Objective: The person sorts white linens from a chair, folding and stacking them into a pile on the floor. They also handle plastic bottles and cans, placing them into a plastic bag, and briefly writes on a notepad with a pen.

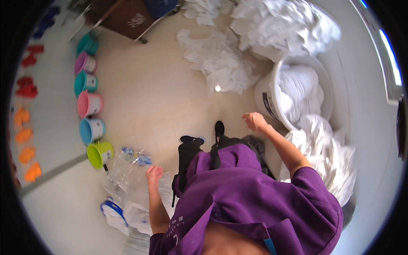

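My left hand (154,174) hangs by my side with the fingers loosely extended and nothing in it. Nearest to it is a clear plastic bag (122,173) with blue-printed items at its top. Out in front, my right hand (254,121) is empty, its fingers partly bent and apart. Just beyond that hand stands a large white plastic bin (263,92), which holds bundled white cloth (301,84). Crumpled white fabric or bagging (322,162) is heaped to the right of my right forearm.
White cloth lies on the floor (220,60), with a taller heap (283,25) behind. Several coloured buckets, including a lime green one (101,154) and a pink one (91,104), line the left wall. A brown-sided wheeled cart (121,19) stands far ahead. A blue-rimmed container (112,205) holds white material.
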`<control>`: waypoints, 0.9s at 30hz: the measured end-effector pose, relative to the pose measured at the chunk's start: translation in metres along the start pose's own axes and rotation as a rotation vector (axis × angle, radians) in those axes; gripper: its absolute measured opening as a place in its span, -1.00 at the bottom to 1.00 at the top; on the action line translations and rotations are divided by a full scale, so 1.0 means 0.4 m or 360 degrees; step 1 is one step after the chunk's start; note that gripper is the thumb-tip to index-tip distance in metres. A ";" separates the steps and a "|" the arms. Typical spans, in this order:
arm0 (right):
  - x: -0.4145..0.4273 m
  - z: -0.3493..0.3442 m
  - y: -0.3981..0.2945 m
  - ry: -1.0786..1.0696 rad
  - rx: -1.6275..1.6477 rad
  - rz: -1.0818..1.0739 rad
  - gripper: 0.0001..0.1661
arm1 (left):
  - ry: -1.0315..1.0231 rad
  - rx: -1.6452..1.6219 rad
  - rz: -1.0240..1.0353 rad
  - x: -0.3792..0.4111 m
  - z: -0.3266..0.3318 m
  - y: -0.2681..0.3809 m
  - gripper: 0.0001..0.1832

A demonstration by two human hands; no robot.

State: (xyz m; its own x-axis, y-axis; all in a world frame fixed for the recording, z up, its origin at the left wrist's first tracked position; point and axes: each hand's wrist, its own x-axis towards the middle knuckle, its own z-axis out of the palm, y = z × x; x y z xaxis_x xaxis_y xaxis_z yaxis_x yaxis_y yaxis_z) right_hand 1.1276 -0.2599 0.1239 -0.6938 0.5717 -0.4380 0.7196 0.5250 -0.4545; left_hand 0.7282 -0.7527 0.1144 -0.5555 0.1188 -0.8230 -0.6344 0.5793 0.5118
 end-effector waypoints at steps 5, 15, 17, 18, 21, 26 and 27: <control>-0.125 0.091 0.076 0.0041 0.0218 0.0282 -0.68 | -0.0276 0.0253 0.0207 0.030 0.170 0.250 -0.78; -0.044 0.092 -0.058 0.0355 0.0543 0.0353 -0.67 | -0.0743 0.0735 0.0453 0.079 0.564 0.641 -0.75; -0.030 0.074 -0.062 0.0383 0.0555 0.0406 -0.68 | -0.0899 0.0826 0.0490 0.081 0.653 0.688 -0.74; -0.024 0.069 -0.063 0.0424 0.0565 0.0430 -0.69 | -0.0971 0.0854 0.0496 0.085 0.689 0.708 -0.72; -0.008 0.046 -0.093 0.0596 0.0610 0.0563 -0.71 | -0.1103 0.0968 0.0482 0.119 0.753 0.765 -0.72; -0.002 0.076 -0.195 0.0812 0.0833 0.0761 -0.69 | -0.1223 0.1274 0.0506 0.187 0.797 0.864 -0.76; 0.000 0.068 -0.220 0.0830 0.0875 0.0787 -0.66 | -0.1236 0.1315 0.0532 0.205 0.801 0.886 -0.77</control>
State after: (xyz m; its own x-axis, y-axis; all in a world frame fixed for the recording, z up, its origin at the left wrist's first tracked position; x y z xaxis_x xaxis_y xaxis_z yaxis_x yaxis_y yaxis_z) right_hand 1.0634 -0.3233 0.1427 -0.1114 0.9355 -0.3353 0.7231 -0.1551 -0.6731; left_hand 0.6301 -0.2795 0.1494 0.0285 0.6567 -0.7536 0.1793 0.7384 0.6501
